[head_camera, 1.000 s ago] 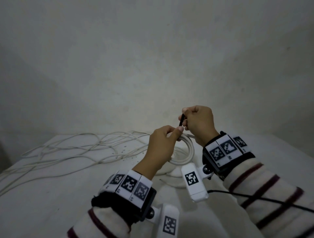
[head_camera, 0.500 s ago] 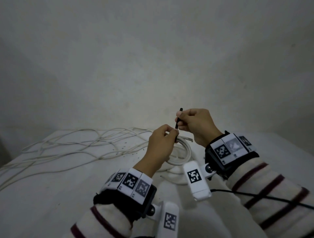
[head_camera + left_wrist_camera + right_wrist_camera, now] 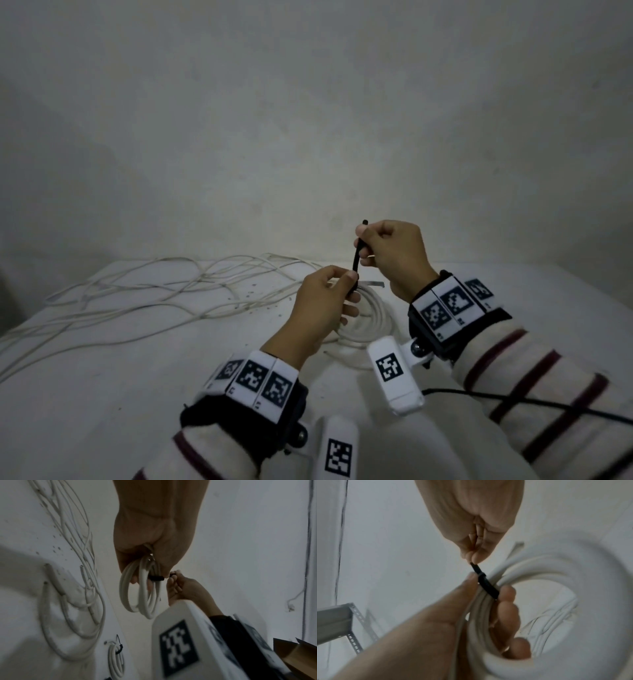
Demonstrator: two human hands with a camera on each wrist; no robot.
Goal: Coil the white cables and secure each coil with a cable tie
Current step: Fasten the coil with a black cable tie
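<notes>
My left hand [image 3: 349, 286] grips a small coil of white cable [image 3: 378, 317] just above the table, thumb and fingers curled round the bundle [image 3: 144, 595]. A black cable tie [image 3: 356, 262] is looped around the coil [image 3: 556, 574] where the left hand [image 3: 488, 588] holds it. Pinching the tie's tail between thumb and fingers, my right hand [image 3: 363, 245] holds it up and away from the coil. The strap [image 3: 486, 584] runs taut from the bundle to the right fingertips [image 3: 475, 559].
A tangle of loose white cables [image 3: 154, 291] spreads over the white table [image 3: 102, 394] to the left. A tied coil [image 3: 115, 660] and cable pieces [image 3: 68, 615] lie nearby. A cardboard box [image 3: 295, 654] and a metal shelf frame [image 3: 337, 622] stand off the table.
My right hand has drawn the tie's tail upward, so more black strap shows between the hands. The left hand has kept its grip on the coil.
</notes>
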